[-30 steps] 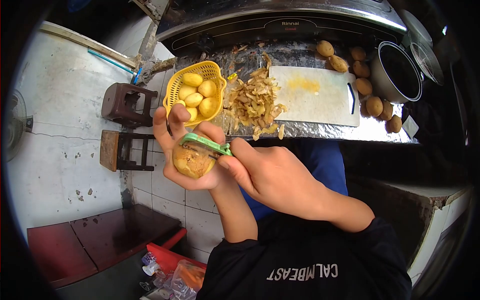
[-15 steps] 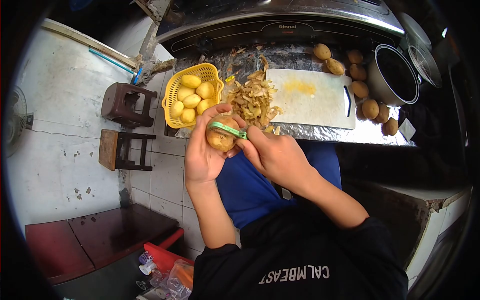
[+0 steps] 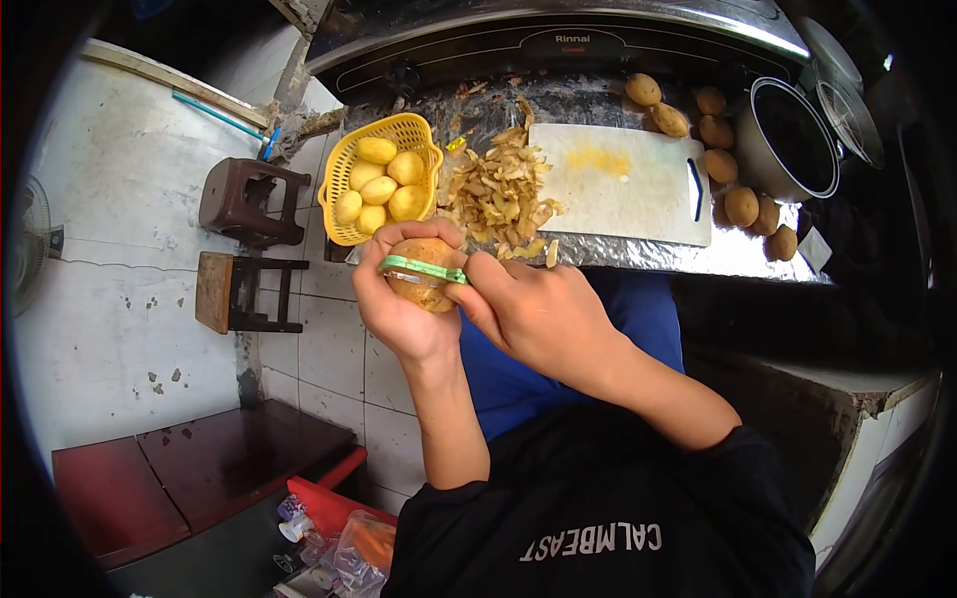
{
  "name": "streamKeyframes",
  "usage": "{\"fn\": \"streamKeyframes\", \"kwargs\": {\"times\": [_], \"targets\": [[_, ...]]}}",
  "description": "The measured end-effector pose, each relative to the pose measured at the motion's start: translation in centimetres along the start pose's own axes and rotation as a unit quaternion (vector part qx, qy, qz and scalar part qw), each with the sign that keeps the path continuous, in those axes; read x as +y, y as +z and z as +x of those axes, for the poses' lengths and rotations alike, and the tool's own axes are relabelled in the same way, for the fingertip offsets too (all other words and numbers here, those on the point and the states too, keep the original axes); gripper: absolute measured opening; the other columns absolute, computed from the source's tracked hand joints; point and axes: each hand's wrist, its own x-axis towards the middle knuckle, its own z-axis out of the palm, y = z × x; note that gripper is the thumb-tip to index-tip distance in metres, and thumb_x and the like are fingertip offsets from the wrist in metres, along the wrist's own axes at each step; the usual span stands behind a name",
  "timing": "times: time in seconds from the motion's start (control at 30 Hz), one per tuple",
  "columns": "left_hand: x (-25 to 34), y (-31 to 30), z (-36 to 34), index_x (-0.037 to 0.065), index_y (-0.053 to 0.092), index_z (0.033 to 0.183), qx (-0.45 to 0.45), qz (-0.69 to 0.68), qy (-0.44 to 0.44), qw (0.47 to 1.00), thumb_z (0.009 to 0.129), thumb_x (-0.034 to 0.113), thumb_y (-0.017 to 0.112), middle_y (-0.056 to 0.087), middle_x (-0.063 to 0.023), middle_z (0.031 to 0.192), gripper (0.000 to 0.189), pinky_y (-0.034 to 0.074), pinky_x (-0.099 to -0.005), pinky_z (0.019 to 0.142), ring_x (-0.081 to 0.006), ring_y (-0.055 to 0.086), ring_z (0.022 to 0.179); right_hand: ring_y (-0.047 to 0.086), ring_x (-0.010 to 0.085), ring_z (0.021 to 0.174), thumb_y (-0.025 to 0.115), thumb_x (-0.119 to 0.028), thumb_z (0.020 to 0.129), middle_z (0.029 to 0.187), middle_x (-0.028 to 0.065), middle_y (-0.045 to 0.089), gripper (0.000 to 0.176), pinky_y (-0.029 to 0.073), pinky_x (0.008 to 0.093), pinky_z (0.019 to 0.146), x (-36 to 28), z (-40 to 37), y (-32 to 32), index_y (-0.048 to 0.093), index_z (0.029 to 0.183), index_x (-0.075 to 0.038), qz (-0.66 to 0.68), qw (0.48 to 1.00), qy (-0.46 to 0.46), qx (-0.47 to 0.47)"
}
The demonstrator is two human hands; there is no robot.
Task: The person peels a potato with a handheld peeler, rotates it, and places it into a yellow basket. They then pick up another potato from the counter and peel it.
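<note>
My left hand (image 3: 401,309) is wrapped round a brown potato (image 3: 423,289), near the counter's front edge. In my right hand (image 3: 543,314) is the handle of a green peeler (image 3: 424,268), whose head lies across the potato. Beyond my hands is a heap of peelings (image 3: 498,189), with a yellow basket (image 3: 433,164) of several peeled potatoes to its left. A white cutting board (image 3: 623,204) with a yellow stain lies to the right of the peelings.
Several unpeeled potatoes (image 3: 741,206) lie right of the board, beside a metal pot (image 3: 788,140). A stove (image 3: 568,45) runs along the back. Stools (image 3: 254,202) stand on the left, and a dark red table (image 3: 209,468) is at the lower left.
Both hands, with the potato and peeler, have shifted left and slightly nearer my body. The peeler now lies more level across the potato.
</note>
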Motion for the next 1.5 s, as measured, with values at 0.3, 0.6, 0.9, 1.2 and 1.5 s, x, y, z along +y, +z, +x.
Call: {"fn": "streamKeyframes", "kwargs": {"times": [0.3, 0.6, 0.9, 1.2, 1.5], "targets": [[-0.5, 0.1, -0.8, -0.001, 0.057, 0.090, 0.054, -0.034, 0.000, 0.998, 0.094, 0.033, 0.033, 0.064, -0.0188, 0.082, 0.042, 0.050, -0.0329, 0.066, -0.0245, 0.060, 0.069, 0.060, 0.0279, 0.046, 0.057, -0.032, 0.096, 0.059, 0.0088, 0.060, 0.027, 0.047, 0.0373, 0.041, 0.1, 0.3, 0.2, 0.051, 0.085, -0.008, -0.016, 1.000, -0.002, 0.012], [-0.5, -0.9, -0.5, 0.001, 0.058, 0.095, 0.072, -0.100, -0.051, 0.991, 0.095, 0.036, 0.033, 0.066, -0.0169, 0.085, 0.044, 0.047, -0.0322, 0.051, -0.0227, 0.060, 0.067, 0.062, 0.0288, 0.046, 0.054, -0.034, 0.097, 0.058, 0.0102, 0.061, 0.028, 0.049, 0.0381, 0.041, 1.0, 1.1, 0.2, 0.054, 0.087, -0.008, -0.018, 1.000, -0.004, 0.007], [-1.2, 0.0, 1.1, -0.002, 0.060, 0.099, 0.047, -0.052, -0.081, 0.994, 0.097, 0.040, 0.029, 0.068, -0.0175, 0.086, 0.053, 0.044, -0.0296, 0.044, -0.0208, 0.059, 0.058, 0.062, 0.0317, 0.048, 0.053, -0.033, 0.098, 0.056, 0.0111, 0.060, 0.028, 0.050, 0.0403, 0.042, 2.8, 2.7, 0.2, 0.054, 0.088, -0.007, -0.012, 1.000, 0.011, -0.004], [-3.4, 0.0, 4.1, -0.007, 0.053, 0.122, -0.105, -0.032, -0.050, 0.993, 0.097, 0.041, 0.033, 0.066, -0.0266, 0.100, 0.058, 0.047, -0.0297, 0.051, -0.0244, 0.063, 0.071, 0.061, 0.0360, 0.049, 0.053, -0.034, 0.099, 0.055, 0.0141, 0.059, 0.027, 0.049, 0.0441, 0.044, 5.9, 5.0, -0.1, 0.054, 0.090, -0.008, 0.006, 0.998, 0.062, -0.022], [-4.9, 1.8, 6.8, -0.013, 0.052, 0.127, -0.014, 0.037, -0.048, 0.998, 0.097, 0.038, 0.033, 0.066, -0.0277, 0.110, 0.062, 0.054, -0.0322, 0.071, -0.0260, 0.067, 0.089, 0.060, 0.0230, 0.049, 0.077, -0.039, 0.082, 0.056, 0.0131, 0.056, 0.048, 0.045, 0.0320, 0.048, 8.4, 7.3, 0.2, 0.059, 0.099, 0.002, 0.299, 0.936, 0.179, -0.045]]}}
